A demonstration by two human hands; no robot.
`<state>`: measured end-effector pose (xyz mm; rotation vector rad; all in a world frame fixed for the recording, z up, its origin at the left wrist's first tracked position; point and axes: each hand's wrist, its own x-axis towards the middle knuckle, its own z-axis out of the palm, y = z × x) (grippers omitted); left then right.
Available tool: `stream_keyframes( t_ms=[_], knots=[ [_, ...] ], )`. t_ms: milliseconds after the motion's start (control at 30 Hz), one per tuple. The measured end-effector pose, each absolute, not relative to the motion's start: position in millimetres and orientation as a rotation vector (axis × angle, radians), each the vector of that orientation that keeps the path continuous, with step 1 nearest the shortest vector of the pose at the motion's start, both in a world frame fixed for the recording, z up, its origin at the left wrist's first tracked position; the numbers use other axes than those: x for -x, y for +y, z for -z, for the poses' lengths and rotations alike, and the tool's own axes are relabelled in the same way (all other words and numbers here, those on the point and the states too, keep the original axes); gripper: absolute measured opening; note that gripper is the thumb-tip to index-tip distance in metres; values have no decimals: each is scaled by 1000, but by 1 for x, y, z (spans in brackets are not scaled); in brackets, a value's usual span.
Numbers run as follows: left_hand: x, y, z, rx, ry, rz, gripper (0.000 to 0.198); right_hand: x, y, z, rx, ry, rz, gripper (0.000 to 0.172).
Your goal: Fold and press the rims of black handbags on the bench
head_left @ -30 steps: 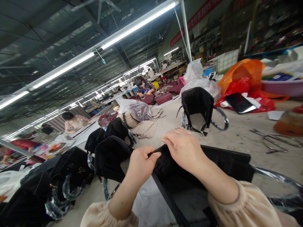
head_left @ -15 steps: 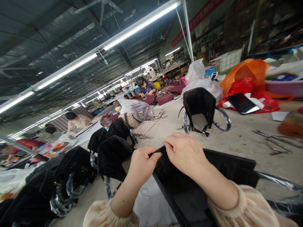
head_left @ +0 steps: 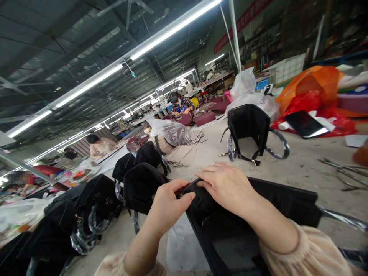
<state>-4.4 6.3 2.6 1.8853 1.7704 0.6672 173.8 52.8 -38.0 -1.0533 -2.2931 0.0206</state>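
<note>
A black handbag (head_left: 284, 197) lies in front of me with its open mouth toward me and a plastic-wrapped handle (head_left: 342, 218) out to the right. At its far left corner, my left hand (head_left: 169, 203) has thumb and forefinger around the edge, a little apart. Close beside it, my right hand (head_left: 227, 188) grips the same rim, fingers over the outside and thumb tucked in; part of the edge is hidden beneath it. Beyond my hands another black handbag (head_left: 244, 119) stands upright on the table (head_left: 212, 147).
Several black bags (head_left: 145, 188) line the left side. Flat beige pieces (head_left: 181, 156) lie behind them. To the right are scissors (head_left: 345, 170), a dark tablet-like device (head_left: 306, 124) and red and orange plastic bags (head_left: 313, 88). Co-workers sit farther back, one in a patterned top (head_left: 186, 102).
My left thumb and forefinger have loosened from a tight pinch and spread slightly. My right fingers have shifted a little along the rim. The view has swung slightly left.
</note>
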Motion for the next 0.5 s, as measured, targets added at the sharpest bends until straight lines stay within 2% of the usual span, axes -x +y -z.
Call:
stream_keyframes(
  t_ms=[167, 267, 500],
  knots=[
    [-1, -2, -10, -1945, 1818, -566, 17, -174, 57, 39, 1057, -2274, -28, 20],
    [0, -8, -15, -1887, 1772, -564, 23, -174, 56, 39, 1068, -2283, -29, 20],
    [23, -7, -5, -1492, 1606, -952, 41, -169, 55, 40, 1074, -2299, -34, 19]
  ],
)
